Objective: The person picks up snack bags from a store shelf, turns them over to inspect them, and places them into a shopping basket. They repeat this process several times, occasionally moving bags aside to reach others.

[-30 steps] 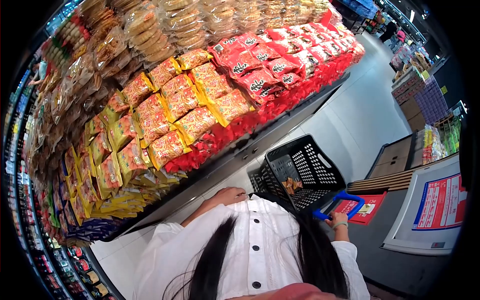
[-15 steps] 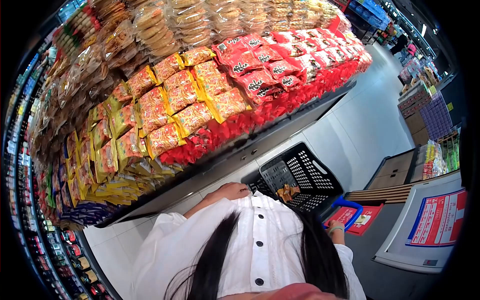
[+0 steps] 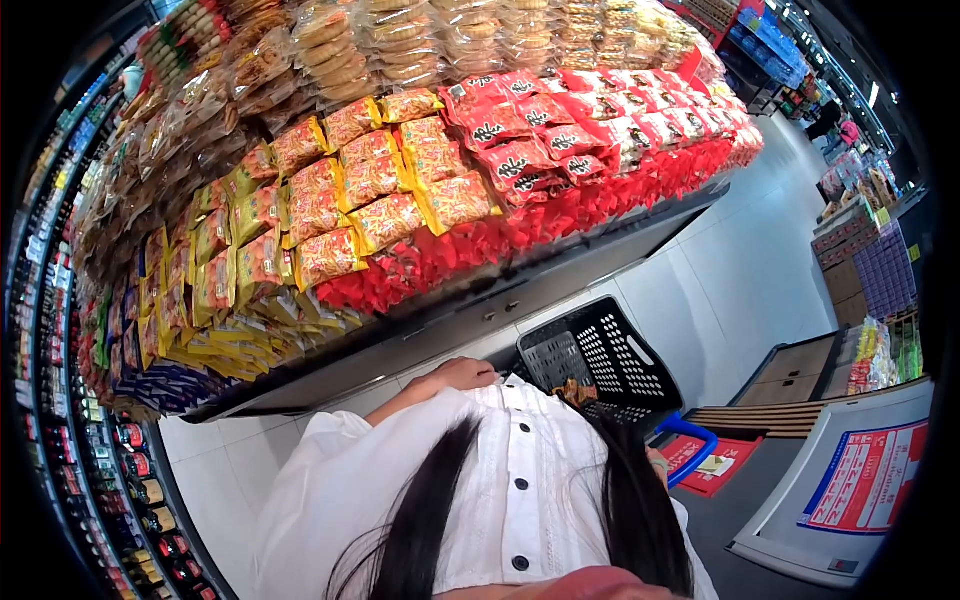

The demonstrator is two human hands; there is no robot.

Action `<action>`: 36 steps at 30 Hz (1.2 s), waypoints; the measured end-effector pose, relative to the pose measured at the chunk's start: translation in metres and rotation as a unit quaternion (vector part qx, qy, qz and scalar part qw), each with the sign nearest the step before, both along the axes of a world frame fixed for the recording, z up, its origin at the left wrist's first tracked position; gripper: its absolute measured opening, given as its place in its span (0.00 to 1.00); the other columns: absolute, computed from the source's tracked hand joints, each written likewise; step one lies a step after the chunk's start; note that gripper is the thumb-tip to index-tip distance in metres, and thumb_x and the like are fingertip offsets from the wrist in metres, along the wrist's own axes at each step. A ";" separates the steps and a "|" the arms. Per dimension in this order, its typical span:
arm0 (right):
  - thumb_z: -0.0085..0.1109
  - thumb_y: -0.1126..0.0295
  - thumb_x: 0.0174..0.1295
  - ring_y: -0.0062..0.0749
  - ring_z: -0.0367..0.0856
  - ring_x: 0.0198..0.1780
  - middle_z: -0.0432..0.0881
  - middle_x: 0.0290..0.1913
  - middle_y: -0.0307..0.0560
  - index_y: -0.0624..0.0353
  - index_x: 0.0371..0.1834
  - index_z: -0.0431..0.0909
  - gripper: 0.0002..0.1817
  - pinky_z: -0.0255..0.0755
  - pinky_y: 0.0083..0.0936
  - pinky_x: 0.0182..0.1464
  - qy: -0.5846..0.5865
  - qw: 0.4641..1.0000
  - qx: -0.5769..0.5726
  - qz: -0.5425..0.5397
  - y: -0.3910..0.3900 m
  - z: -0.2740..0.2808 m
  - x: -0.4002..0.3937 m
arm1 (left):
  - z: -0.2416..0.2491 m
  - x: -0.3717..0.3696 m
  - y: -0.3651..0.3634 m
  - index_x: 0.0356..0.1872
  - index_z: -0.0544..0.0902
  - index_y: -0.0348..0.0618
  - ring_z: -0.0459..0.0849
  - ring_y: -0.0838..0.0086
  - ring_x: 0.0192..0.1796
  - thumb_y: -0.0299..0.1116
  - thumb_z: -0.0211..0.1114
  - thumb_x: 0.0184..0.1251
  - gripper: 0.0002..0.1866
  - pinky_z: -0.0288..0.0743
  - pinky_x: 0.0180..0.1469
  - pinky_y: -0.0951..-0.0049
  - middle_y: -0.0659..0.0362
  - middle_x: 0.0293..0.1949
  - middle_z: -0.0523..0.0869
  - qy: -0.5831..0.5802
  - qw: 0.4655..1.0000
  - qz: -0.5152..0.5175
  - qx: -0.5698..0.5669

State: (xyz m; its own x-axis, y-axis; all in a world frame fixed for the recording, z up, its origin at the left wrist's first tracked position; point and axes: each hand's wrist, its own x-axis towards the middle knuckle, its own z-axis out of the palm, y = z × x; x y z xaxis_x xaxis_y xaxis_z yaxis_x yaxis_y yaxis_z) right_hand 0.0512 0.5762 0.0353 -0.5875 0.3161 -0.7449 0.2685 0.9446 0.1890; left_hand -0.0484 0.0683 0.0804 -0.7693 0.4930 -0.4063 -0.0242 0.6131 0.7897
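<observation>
My left hand [image 3: 462, 374] rests just in front of the white shirt at the middle, its fingers bent; whether they hold anything is hidden by the shirt. At the right, my right hand [image 3: 657, 462] is mostly covered by dark hair, beside the blue handle [image 3: 703, 452] of a black basket [image 3: 622, 345]. Its fingers cannot be made out. Inside the basket lies a small brown and orange packet [image 3: 574, 392]. Yellow snack bags [image 3: 388, 220] and red bags [image 3: 515, 165] are piled on the display ahead.
A dark-edged display stand [image 3: 480, 325] runs diagonally ahead. At the right are a red and white sign [image 3: 865, 478], a wooden cabinet [image 3: 790, 375] and stacked boxes [image 3: 880, 270]. Shelves of jars [image 3: 150, 490] line the left. People [image 3: 848, 132] stand far down the aisle.
The view has shifted slightly, so the display and basket sit a little differently. My right hand, earlier seen at the blue handle, is now more hidden by hair.
</observation>
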 end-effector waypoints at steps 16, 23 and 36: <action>0.61 0.63 0.62 0.51 0.82 0.51 0.85 0.46 0.58 0.59 0.47 0.84 0.15 0.74 0.42 0.52 0.158 0.933 -0.311 -0.091 -0.010 -0.143 -0.018 | 0.017 0.002 0.022 0.49 0.84 0.45 0.84 0.57 0.52 0.52 0.54 0.71 0.22 0.74 0.55 0.64 0.50 0.47 0.87 -0.026 0.999 0.020 -0.001; 0.61 0.60 0.58 0.52 0.85 0.47 0.86 0.42 0.59 0.61 0.43 0.85 0.17 0.77 0.41 0.52 0.159 0.940 -0.221 -0.205 -0.013 -0.144 -0.019 | 0.013 -0.002 0.041 0.47 0.83 0.41 0.84 0.59 0.50 0.49 0.55 0.70 0.21 0.73 0.55 0.66 0.49 0.46 0.86 -0.069 0.997 0.019 -0.011; 0.63 0.60 0.60 0.45 0.85 0.47 0.87 0.44 0.53 0.55 0.44 0.85 0.14 0.77 0.36 0.52 0.113 0.918 -0.315 -0.214 -0.068 -0.219 -0.033 | -0.034 -0.002 0.102 0.50 0.82 0.37 0.87 0.68 0.43 0.36 0.62 0.68 0.15 0.78 0.48 0.70 0.49 0.40 0.88 -0.203 0.977 -0.011 -0.058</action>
